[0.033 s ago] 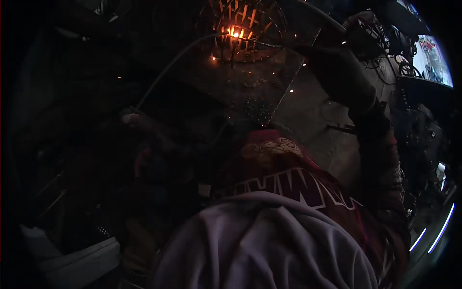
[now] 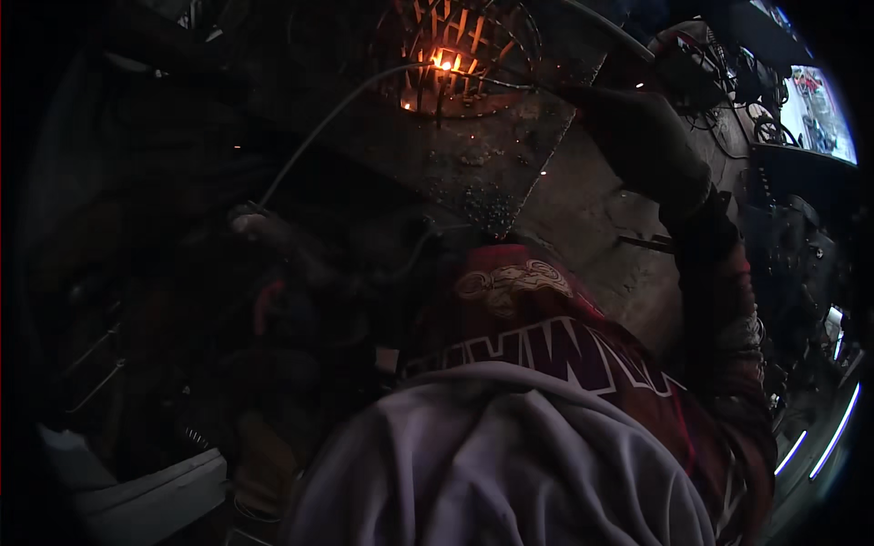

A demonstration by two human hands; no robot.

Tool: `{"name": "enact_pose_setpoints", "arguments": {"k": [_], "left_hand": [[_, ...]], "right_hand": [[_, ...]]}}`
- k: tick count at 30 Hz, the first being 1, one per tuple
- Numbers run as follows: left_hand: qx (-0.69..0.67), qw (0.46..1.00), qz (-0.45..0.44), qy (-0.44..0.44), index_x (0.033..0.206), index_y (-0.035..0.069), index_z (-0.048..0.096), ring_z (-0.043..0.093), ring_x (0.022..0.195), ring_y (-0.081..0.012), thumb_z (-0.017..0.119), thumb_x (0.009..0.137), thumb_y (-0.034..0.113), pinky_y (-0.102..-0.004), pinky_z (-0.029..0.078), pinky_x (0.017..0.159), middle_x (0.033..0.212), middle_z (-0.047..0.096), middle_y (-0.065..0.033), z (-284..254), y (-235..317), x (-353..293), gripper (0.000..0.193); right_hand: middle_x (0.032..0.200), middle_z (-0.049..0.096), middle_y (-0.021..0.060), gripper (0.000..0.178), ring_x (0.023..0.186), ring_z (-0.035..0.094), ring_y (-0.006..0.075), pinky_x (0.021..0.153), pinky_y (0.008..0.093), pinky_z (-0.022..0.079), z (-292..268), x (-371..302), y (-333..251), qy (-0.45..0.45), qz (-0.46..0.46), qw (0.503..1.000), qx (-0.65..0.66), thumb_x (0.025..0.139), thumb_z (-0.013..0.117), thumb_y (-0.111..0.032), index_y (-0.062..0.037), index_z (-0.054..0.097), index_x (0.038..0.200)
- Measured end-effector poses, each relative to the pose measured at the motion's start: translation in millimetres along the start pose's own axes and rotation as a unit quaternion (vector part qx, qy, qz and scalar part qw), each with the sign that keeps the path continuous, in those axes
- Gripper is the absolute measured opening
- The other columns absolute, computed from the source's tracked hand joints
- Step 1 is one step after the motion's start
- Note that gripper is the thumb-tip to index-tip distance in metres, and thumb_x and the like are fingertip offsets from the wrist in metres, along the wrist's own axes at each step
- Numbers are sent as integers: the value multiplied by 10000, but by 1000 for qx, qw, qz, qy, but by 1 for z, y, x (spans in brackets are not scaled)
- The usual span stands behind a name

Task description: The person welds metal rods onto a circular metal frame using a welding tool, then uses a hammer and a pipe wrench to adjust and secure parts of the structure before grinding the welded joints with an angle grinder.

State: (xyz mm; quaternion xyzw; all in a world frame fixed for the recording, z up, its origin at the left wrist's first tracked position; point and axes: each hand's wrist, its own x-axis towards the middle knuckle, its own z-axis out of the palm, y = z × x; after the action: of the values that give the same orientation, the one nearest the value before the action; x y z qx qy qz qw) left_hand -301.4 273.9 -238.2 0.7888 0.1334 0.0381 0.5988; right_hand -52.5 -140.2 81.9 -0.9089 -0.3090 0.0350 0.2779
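Note:
A round cage of metal bars [image 2: 482,41] stands at the top middle, with a bright orange glow [image 2: 446,62] among its bars. From my left hand [image 2: 259,226], dim at the left, a long thin rod [image 2: 319,132] curves up to the glow; the fingers look closed on its lower end. My right hand [image 2: 642,136], in a thick dark glove, is closed to the right of the cage. A thin dark piece [image 2: 510,85] runs from the glove's tip toward the glow. What the glove grips is hidden in shadow.
Beneath the cage lies a dark metal table top [image 2: 496,146] strewn with small beads and sparks. Cables [image 2: 715,73] tangle at the upper right. A thick hose [image 2: 610,23] arcs above the glove. Pale boards [image 2: 150,500] lie at the lower left. Much of the left is too dark to read.
The glow has dimmed a little and fewer sparks show. The surroundings look slightly brighter. Both hands stay in place.

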Motion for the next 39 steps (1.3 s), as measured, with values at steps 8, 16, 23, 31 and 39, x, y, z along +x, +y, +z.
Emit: {"name": "enact_pose_setpoints", "arguments": {"k": [8,16,23,31,39], "left_hand": [[41,999,15,-1,1465,-78,420,608,933,-335,704,928,302,-478,532,781,1290,513,-263,-5,-16,-3,716],[75,996,38,-21,1493,-94,395,613,986,-360,700,926,321,-498,531,817,1359,489,-292,-1,-31,17,766],[49,993,-28,-100,1508,-106,380,616,1014,-367,703,923,329,-504,530,832,1399,476,-309,11,24,19,797],[-114,988,-77,-71,1469,-79,407,603,995,-350,706,926,326,-488,526,803,1345,496,-282,7,81,23,741],[-237,971,-29,30,1426,-45,436,589,977,-336,706,929,325,-475,522,774,1285,518,-250,-17,86,25,676]], "right_hand": [[825,733,151,268,723,723,308,662,393,568,-7,8,-13,-28,32,996,-79,989,643,-183,-173,744,1237],[795,715,162,301,681,705,305,650,384,560,-8,7,-4,-21,35,997,-61,985,628,-169,-176,733,1267],[1136,741,183,303,994,741,244,875,326,576,-10,11,8,-58,45,997,-28,978,639,-64,8,695,1267],[1190,743,194,291,1074,743,254,905,336,584,-11,13,-8,20,-5,999,25,975,647,-47,-4,707,1257],[1063,756,168,306,937,742,231,837,325,589,-6,3,22,19,-5,999,-47,978,641,-39,29,681,1273]]}}
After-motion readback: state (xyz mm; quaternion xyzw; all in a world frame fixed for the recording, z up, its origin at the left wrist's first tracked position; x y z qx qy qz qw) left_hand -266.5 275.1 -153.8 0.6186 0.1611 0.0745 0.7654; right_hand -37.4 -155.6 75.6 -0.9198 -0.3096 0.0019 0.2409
